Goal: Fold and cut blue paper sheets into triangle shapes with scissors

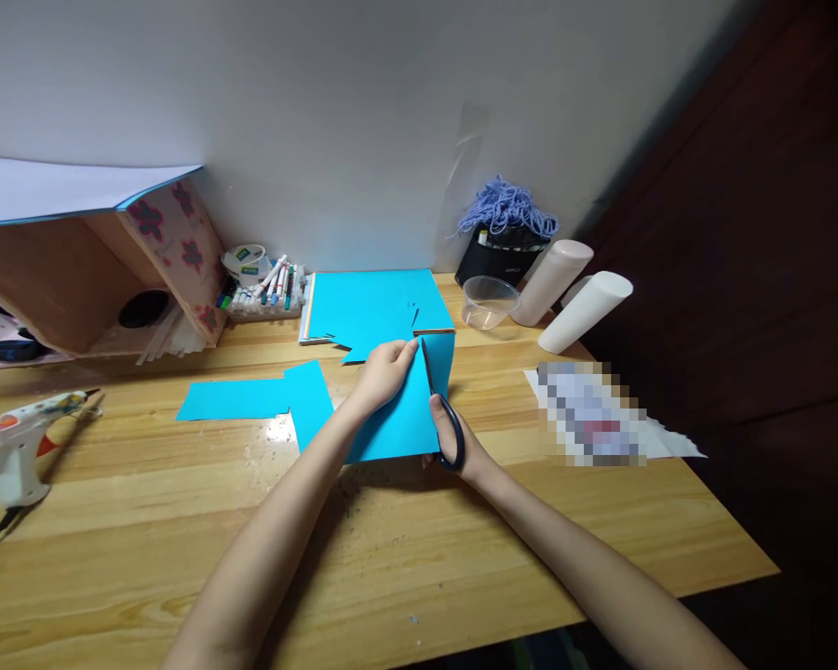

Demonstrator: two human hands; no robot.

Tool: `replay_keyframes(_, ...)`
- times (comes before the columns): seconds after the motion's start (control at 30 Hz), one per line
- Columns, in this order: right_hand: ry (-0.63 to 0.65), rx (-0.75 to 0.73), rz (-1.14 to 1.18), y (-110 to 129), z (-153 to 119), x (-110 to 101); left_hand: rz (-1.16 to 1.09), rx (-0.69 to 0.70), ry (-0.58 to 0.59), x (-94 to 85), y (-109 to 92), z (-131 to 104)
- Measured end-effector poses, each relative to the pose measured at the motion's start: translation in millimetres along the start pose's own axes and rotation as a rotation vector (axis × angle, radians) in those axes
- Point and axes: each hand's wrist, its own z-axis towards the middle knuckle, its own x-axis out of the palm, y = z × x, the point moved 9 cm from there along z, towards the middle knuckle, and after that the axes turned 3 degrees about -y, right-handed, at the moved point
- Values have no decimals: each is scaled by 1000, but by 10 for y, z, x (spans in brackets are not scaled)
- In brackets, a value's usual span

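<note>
A sheet of bright blue paper (398, 423) is held above the wooden table, its right part bent. My left hand (385, 372) grips it near its upper edge, thumb on top. In my right hand (461, 447) are scissors with dark handles (451, 433), their blades at the paper close to my left fingertips. Blue cut pieces (234, 399) lie on the table to the left. Behind my hands rests a stack of coloured sheets (370, 298), blue on top, with small scraps on it.
A glue gun (24, 437) lies at the far left, near a decorated box (174, 251). Markers (272, 287), a clear cup (490, 302), a black holder with yarn (506, 251), and two pale bottles (585, 312) stand behind. A blurred item (590, 414) is right.
</note>
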Motion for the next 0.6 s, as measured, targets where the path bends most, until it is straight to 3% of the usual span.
replay_keyframes(0.6, -51, -14, -6, 54, -14, -57, 40, 10, -23, 3, -36, -34)
